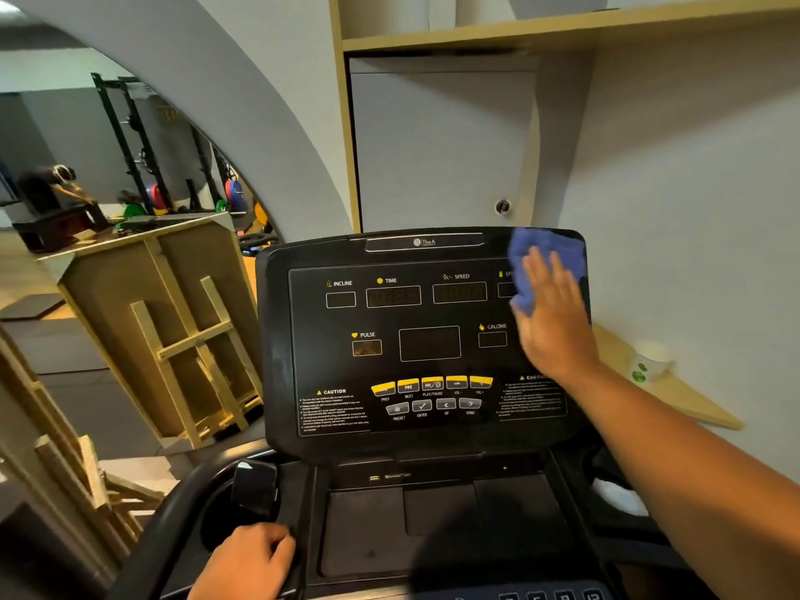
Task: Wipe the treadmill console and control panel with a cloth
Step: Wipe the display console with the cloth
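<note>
The black treadmill console [415,339] fills the middle of the view, with dark displays above and a row of yellow buttons [430,384] lower down. My right hand [552,322] lies flat against the console's upper right corner and presses a blue cloth [543,262] to it. The cloth covers the top right display. My left hand [249,562] is curled around the black left handrail [182,504] at the bottom of the view. Below the console lies the dark tray and control panel [437,517].
Leaning wooden frames and a board [173,322] stand left of the treadmill. Behind the console is a grey cabinet door with a knob [502,206]. A wooden shelf [675,396] on the right holds a paper cup [649,361]. A white crumpled thing [617,498] sits in the right cup holder.
</note>
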The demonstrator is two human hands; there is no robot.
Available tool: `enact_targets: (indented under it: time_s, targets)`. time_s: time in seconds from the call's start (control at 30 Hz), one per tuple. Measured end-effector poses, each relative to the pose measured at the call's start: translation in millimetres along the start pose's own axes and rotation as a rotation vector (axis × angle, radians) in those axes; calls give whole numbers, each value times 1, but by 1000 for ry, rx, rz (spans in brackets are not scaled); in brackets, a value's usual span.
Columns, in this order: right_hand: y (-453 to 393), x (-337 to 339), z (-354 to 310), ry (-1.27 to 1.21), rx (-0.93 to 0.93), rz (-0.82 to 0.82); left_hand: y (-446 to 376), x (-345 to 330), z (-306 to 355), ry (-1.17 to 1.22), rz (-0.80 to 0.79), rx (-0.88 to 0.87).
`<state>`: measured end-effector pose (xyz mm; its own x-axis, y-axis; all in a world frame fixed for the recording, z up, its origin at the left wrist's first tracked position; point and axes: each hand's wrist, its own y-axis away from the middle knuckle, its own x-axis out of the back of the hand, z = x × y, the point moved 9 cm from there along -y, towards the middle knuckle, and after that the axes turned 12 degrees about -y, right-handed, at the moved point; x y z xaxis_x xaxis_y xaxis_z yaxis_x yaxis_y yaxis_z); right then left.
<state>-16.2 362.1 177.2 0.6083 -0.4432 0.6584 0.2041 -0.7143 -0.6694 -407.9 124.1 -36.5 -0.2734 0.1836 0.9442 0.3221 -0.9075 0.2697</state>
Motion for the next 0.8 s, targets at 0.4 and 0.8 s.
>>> enact_targets:
  time_s: [0.4, 0.8]
  targets:
    - [22, -56, -77, -67, -425, 200, 1, 1, -1, 22, -5, -22]
    - [44, -105, -144, 261, 393, -202, 1, 1, -1, 28, -3, -13]
